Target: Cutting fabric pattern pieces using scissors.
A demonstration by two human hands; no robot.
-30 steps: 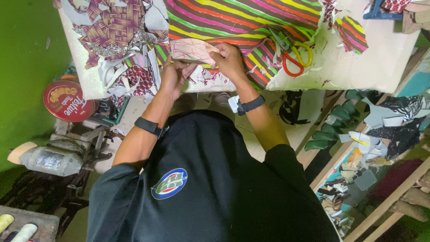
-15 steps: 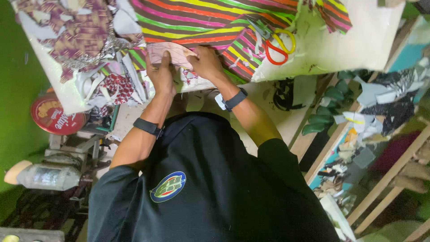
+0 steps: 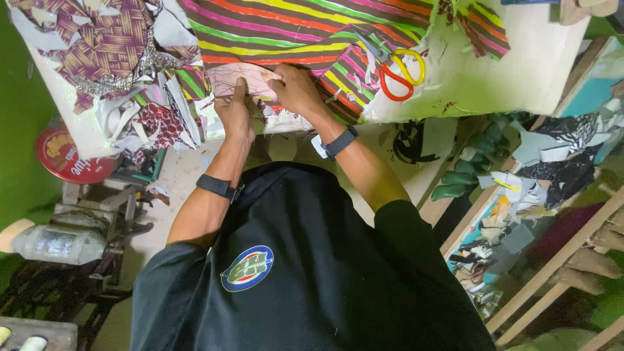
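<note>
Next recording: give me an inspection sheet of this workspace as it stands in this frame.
Surface: white table, stained, mostly covered.
Job's things: pale pink patterned piece pressed flat on striped fabric.
Clutter: scissors with red and yellow handles lying on the stripes; woven-print scraps heaped at the table's end.
Hands: left hand and right hand both on the pink piece; dark band on each wrist.
Cables: nothing seen.
Surroundings: green wall, round red tin, wooden rack holding more scraps.
</note>
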